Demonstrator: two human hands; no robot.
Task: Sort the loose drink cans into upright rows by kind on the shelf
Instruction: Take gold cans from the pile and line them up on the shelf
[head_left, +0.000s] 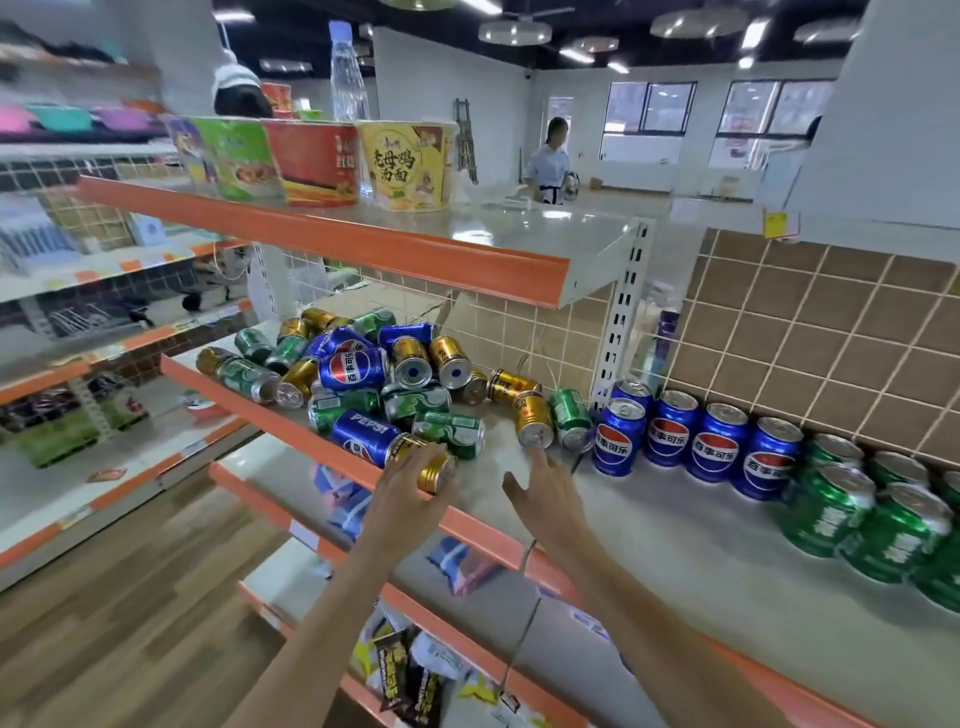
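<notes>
While my left hand (410, 493) has its fingers clamped round a gold can (435, 469) at the near edge of the pile (363, 374), my right hand (545, 499) reaches with fingers apart. Lifting carelessly could roll the Pepsi can (363, 434), lying against the gold one, off the shelf (675, 561).

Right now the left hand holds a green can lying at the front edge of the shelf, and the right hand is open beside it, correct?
Not quite: the can under the left hand is gold, not green, as the head view shows. It does lie at the shelf front edge, and the right hand is open beside it.
</notes>
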